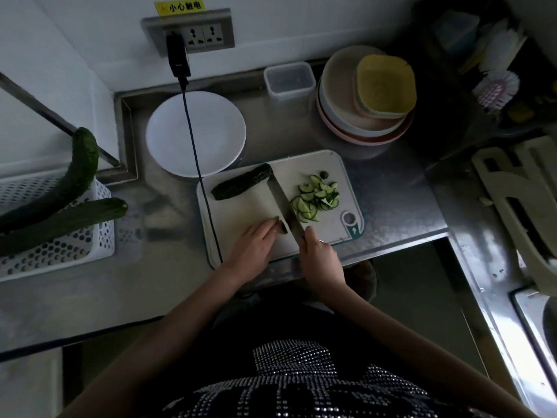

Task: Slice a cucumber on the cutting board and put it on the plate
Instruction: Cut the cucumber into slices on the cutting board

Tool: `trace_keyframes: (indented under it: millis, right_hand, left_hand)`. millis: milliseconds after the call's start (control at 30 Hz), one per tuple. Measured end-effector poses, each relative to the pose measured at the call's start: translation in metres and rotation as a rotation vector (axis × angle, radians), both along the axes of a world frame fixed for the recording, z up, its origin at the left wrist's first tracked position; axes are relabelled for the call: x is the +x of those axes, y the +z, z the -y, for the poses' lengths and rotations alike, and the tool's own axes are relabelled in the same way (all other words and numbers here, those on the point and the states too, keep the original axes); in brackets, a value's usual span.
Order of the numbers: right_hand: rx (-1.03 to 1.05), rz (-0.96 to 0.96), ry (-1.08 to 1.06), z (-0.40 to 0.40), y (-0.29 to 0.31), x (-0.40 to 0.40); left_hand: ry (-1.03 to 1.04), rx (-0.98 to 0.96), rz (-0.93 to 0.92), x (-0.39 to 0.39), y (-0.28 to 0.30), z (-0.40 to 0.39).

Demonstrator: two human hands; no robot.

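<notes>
**Last stub under the cleaver**

Far left of the fingers, two whole cucumbers [60,206] lay across a white perforated basket [60,254], spares kept off the work area. Beyond the fingers sat the empty white plate [196,134], touching the cutting board [241,206], likely so slices travel little. A half cucumber [241,185] waited on the board, up and left of the fingers. The left hand [256,245] pressed its fingertips [275,226] on a small cucumber end piece [283,229], seemingly pinning it for the cut. Right beside them the cleaver [283,200] blade stood on the board, the right hand [316,251] curled around its handle. Right of the blade, well clear of the fingers, lay the cucumber slices [316,197], apparently pushed aside. None had reached the plate.
</notes>
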State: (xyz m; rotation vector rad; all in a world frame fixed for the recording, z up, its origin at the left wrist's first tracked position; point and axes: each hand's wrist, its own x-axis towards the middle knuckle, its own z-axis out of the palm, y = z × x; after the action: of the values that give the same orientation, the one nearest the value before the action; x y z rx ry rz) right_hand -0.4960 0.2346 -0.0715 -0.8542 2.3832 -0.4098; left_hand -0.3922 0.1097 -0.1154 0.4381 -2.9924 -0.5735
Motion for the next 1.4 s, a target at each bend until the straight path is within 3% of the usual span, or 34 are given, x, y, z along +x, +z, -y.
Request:
trace_keyframes:
  millis: [333, 800, 1067, 1400]
  right_hand:
    - [0.01, 0.004, 0.042, 0.0, -0.002, 0.005]
    - [0.121, -0.048, 0.102, -0.003, -0.012, 0.002]
    - [-0.029, -0.007, -0.016, -0.004, -0.006, 0.001]
    - [-0.027, -0.023, 0.014, 0.001, -0.008, 0.007]
  left_hand:
    - [0.02, -0.061, -0.048, 0.004, -0.008, 0.001]
    - [-0.02, -0.045, 0.02, 0.006, -0.011, 0.001]
    - [0.001, 0.003, -0.014, 0.007, -0.009, 0.0]
    - [-0.017, -0.009, -0.012, 0.009, -0.013, 0.002]
